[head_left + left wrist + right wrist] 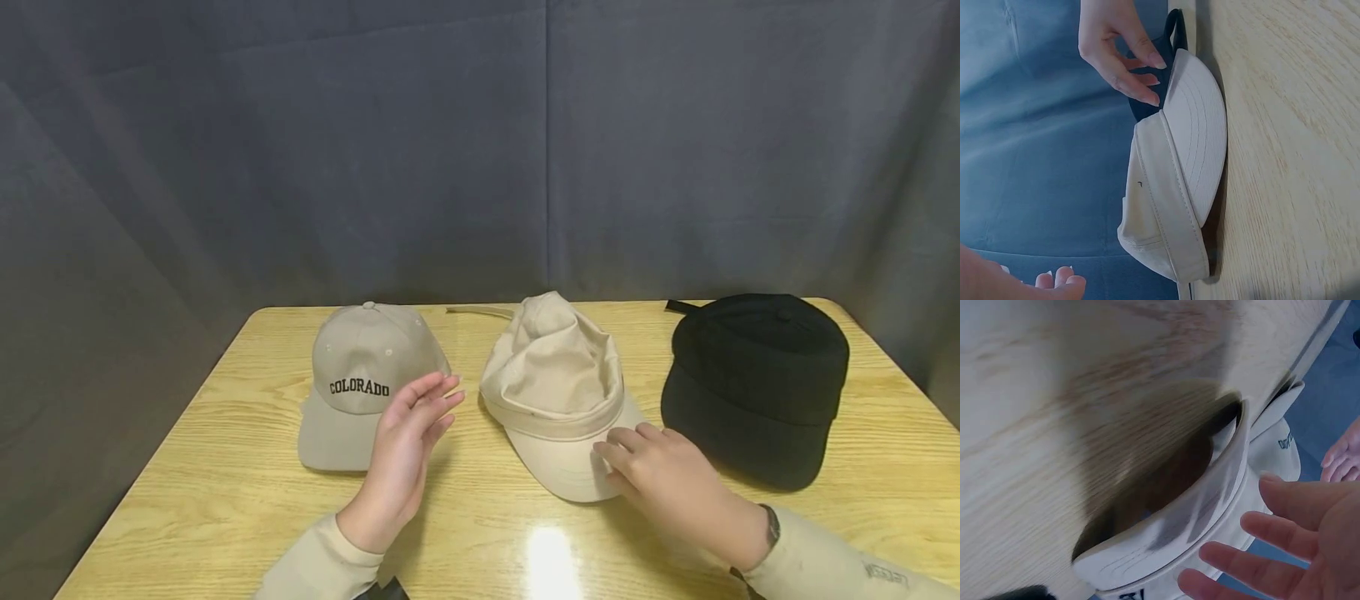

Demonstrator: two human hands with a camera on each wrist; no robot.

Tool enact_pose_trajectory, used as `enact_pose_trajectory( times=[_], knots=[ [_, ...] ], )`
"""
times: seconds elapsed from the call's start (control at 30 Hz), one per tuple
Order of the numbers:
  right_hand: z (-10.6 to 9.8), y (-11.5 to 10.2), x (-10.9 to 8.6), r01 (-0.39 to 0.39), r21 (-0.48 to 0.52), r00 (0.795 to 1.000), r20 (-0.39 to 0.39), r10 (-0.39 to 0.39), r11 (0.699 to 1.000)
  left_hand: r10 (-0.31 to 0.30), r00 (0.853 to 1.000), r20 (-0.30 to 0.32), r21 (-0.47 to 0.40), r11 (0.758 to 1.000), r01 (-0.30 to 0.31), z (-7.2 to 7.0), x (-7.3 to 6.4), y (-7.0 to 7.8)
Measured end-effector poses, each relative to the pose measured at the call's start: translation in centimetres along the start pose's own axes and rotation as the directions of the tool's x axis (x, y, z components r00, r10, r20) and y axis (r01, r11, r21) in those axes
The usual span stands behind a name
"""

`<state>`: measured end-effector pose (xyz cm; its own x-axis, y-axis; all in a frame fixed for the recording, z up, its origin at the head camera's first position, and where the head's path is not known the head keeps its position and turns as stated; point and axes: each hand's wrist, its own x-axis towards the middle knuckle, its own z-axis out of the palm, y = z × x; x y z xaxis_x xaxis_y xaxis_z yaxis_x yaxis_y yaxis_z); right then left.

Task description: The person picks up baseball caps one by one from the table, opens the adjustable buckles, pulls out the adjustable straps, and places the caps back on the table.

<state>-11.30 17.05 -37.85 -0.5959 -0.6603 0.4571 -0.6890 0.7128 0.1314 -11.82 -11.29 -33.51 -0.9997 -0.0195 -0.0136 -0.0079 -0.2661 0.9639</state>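
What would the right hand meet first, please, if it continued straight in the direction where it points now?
Probably the brim of the middle cream cap; in the head view, the right hand overlaps it, though whether they touch is unclear.

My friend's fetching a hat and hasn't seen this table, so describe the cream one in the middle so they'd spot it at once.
On the wooden table before the dark curtain, look to the middle of the row. The cream cap there has a rumpled, sagging crown, which sets it apart from the smoother COLORADO cap on its left and the black cap on its right.
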Motion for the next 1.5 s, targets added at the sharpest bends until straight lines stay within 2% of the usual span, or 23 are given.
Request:
enact_pose_trajectory(
  times=[0.2,0.43,0.5,0.67,0.73,0.83,0.97,1.07,1.23,1.37,1.43,1.5],
  knots=[
    [-0.8,1.1,-0.7,-0.132,0.01,0.988,0.083,0.13,0.991,-0.001,1.0,0.003,0.01,1.0,0.001,-0.1,-0.1,0.0],
    [-2.0,3.5,-2.0,-0.304,-0.051,0.944,0.118,0.308,0.951,-0.004,1.0,0.005,0.016,1.0,0.004,-0.2,-0.1,0.0],
    [-2.2,4.1,-2.4,-0.337,-0.084,0.933,0.106,0.344,0.938,-0.004,1.0,0.007,0.019,1.0,0.004,-0.2,-0.2,0.0],
    [-1.9,5.7,-3.6,-0.38,-0.128,0.922,0.024,0.385,0.916,-0.007,1.0,0.008,0.013,1.0,0.007,-0.2,-0.2,-0.1],
    [-1.8,6.1,-4.1,-0.402,-0.14,0.912,0.026,0.409,0.905,-0.011,1.0,0.004,0.009,1.0,0.011,-0.2,-0.2,-0.2],
    [-1.7,6.6,-4.8,-0.455,-0.16,0.872,0.117,0.474,0.876,-0.015,1.0,0.0,0.007,1.0,0.015,-0.1,-0.3,-0.3],
    [-1.7,7.0,-5.4,-0.517,-0.185,0.785,0.288,0.549,0.836,-0.016,1.0,0.007,0.012,1.0,0.015,-0.2,-0.5,-0.5],
    [-1.6,7.3,-5.7,-0.531,-0.197,0.735,0.378,0.564,0.824,-0.019,1.0,0.015,0.017,1.0,0.019,-0.2,-0.5,-0.6],
    [-1.4,7.5,-6.0,-0.535,-0.217,0.688,0.449,0.57,0.817,-0.015,0.999,0.03,0.027,1.0,0.014,-0.4,-0.7,-0.9],
    [-1.3,7.8,-6.0,-0.561,-0.192,0.649,0.501,0.572,0.805,-0.011,0.999,0.035,0.029,1.0,0.01,-0.4,-0.7,-0.9],
    [-1.3,7.9,-6.0,-0.566,-0.18,0.644,0.513,0.568,0.804,-0.01,1.0,0.028,0.022,1.0,0.009,-0.3,-0.6,-0.9],
    [-1.4,8.1,-6.0,-0.559,-0.175,0.659,0.5,0.562,0.811,-0.009,1.0,0.022,0.016,1.0,0.008,-0.2,-0.5,-0.8]
  ],
)
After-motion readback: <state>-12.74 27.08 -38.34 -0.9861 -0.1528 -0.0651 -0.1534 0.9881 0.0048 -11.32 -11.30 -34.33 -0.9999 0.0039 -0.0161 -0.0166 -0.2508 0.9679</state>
